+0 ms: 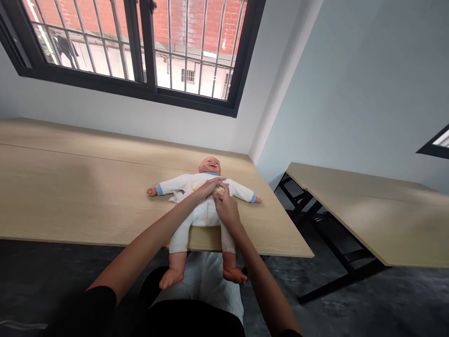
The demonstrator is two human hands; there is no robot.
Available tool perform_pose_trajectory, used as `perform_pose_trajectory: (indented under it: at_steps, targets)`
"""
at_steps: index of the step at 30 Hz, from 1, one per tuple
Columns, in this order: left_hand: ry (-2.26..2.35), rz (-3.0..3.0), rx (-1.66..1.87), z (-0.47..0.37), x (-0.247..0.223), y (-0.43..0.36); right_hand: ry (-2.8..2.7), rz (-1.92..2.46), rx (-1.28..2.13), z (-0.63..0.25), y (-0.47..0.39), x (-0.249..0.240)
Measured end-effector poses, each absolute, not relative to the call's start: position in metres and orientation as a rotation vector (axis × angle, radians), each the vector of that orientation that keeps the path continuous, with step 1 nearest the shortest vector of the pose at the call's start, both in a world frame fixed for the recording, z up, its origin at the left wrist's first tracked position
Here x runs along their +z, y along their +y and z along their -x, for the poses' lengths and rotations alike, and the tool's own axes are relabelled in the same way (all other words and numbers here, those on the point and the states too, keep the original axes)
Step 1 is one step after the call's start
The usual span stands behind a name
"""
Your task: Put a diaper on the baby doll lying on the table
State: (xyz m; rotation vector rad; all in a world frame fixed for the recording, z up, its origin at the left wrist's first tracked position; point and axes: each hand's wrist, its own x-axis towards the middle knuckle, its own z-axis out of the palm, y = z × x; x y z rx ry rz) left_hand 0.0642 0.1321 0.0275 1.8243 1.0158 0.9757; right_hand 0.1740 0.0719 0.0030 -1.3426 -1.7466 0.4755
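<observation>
A baby doll (206, 220) in a white outfit with blue collar and cuffs lies face up, its arms spread wide and its feet past the table's front edge. Across its chest rests my left hand (209, 186), fingers stretched out and lying flat on the cloth. My right hand (226, 202) is just to the right and lower, its fingers bent in and closed on the chest of the outfit. Between the hands shows a yellowish patch (220, 190). The exact grip of the right fingertips is too small to make out.
The doll lies near the right end of a long wooden table (105, 201). A second table (368, 201) with black legs stands to the right, across a gap. Behind are a wall and a barred window (150, 89). A white flap of cloth (176, 196) lies beside the doll.
</observation>
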Motion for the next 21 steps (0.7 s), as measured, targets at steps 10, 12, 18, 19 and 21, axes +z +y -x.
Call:
perform_pose_trajectory:
  at_steps: [10, 12, 18, 19, 21]
  targets:
    - [1.141, -1.732, 1.428, 0.018, 0.036, 0.107, -1.754, 1.019, 0.698, -0.198, 0.046, 0.006]
    - [1.242, -1.729, 1.45, 0.041, 0.03, 0.096, -1.606, 0.998, 0.726, -0.208, 0.047, 0.011]
    - [1.545, -1.81, 1.218, 0.073, -0.008, 0.078, -1.738, 1.122, 0.61, -0.198, 0.049, 0.004]
    - [1.607, -1.82, 1.17, 0.074, -0.013, 0.079, -1.798, 1.152, 0.574, -0.194, 0.05, 0.001]
    - [1.734, -1.831, 1.088, 0.076, -0.022, 0.081, -1.885, 1.203, 0.499, -0.188, 0.051, -0.004]
